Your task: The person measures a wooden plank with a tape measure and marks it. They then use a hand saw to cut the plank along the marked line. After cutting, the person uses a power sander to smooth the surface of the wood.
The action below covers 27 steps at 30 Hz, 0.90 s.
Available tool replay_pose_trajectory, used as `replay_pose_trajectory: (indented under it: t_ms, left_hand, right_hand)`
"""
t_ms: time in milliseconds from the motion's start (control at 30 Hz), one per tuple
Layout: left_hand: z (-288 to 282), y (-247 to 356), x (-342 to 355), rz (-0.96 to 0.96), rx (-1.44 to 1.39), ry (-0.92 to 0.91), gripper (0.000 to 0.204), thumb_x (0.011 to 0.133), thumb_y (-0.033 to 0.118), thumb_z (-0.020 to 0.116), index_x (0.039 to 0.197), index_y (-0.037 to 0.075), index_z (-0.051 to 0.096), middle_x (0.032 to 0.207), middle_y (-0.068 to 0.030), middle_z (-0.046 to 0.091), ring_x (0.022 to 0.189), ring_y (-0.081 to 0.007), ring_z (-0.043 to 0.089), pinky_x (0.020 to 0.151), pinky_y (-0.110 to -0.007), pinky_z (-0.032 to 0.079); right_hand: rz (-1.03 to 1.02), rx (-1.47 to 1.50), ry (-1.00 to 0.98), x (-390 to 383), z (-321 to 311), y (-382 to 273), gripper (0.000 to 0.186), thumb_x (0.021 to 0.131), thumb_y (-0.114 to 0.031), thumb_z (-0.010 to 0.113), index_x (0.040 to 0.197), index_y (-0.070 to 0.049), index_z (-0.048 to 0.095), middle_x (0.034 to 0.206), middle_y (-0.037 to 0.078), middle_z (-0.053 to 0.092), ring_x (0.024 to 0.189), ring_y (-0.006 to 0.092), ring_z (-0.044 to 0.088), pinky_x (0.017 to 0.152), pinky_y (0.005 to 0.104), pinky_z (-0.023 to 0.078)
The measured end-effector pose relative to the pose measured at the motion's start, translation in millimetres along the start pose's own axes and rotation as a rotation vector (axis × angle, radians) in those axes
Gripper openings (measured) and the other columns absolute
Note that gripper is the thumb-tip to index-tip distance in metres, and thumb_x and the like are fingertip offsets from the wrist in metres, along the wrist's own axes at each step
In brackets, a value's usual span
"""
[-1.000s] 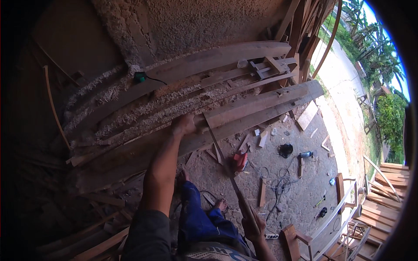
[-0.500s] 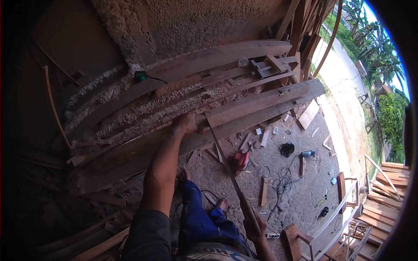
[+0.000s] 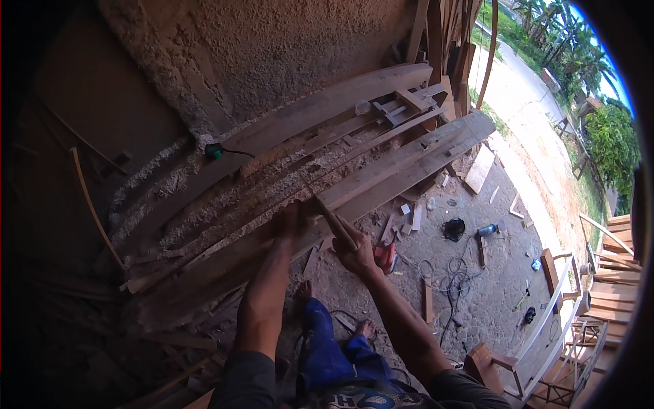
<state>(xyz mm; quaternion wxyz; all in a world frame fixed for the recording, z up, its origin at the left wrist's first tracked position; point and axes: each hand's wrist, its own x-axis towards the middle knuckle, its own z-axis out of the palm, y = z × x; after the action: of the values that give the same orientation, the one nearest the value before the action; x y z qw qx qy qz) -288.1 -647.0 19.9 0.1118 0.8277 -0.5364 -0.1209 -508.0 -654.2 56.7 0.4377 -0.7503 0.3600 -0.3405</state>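
Long, narrow, brownish saw (image 3: pixel 335 225) advanced.
The right hand (image 3: pixel 357 253), formerly low beside the waist, is now forward, near the long brown wooden beam (image 3: pixel 402 167).

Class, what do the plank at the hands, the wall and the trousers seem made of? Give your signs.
Plank: likely wood, apparently unvarnished; dull, uneven brown, no shine.
Wall: perhaps rough plaster; coarse, bumpy, matt, its core hidden.
Trousers: probably woven cloth; matt blue with soft folds, weave too small to tell.
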Motion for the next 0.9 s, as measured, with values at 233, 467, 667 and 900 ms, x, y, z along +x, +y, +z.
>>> replay_pose_trajectory:
  t_ms: [233,467,667,900]
  left_hand:
    - [17,7,-10,0.002,-0.038,0.183,0.049,0.072,0.036,0.083,0.107,0.008,0.063,0.103,-0.0202,0.071,0.099,-0.0401,0.070,0.086,-0.052,0.056]
    - [47,-8,0,-0.051,0.075,0.208,0.046,0.075,0.037,0.080,0.108,0.011,0.061,0.102,-0.0143,0.068,0.093,-0.0344,0.068,0.081,-0.052,0.055]
    - [61,-8,2,-0.055,0.008,0.231,0.049,0.072,0.033,0.083,0.109,0.011,0.060,0.104,-0.0158,0.068,0.101,-0.0398,0.065,0.086,-0.054,0.052]
    - [39,-4,-6,-0.069,-0.003,0.211,0.064,0.067,0.030,0.089,0.119,0.010,0.058,0.103,-0.0147,0.066,0.101,-0.0376,0.063,0.086,-0.054,0.050]
  right_hand:
    - [0.040,0.021,-0.104,13,-17,23,0.060,0.084,-0.013,0.065,0.143,-0.012,0.056,0.092,0.027,0.066,0.086,0.0426,0.069,0.076,0.0450,0.056]
    - [-0.140,0.031,-0.077,-16,-8,71,0.058,0.089,-0.011,0.068,0.145,-0.010,0.053,0.134,0.018,0.064,0.126,0.0310,0.061,0.103,0.0359,0.049]
    - [-0.064,-0.009,-0.119,-19,-19,64,0.060,0.089,-0.010,0.069,0.146,-0.009,0.050,0.124,0.022,0.066,0.111,0.0347,0.069,0.089,0.0376,0.055]
    - [-0.004,-0.274,-0.234,-188,-175,-4,0.058,0.086,-0.006,0.068,0.142,-0.002,0.055,0.124,0.019,0.070,0.109,0.0313,0.072,0.090,0.0361,0.057]
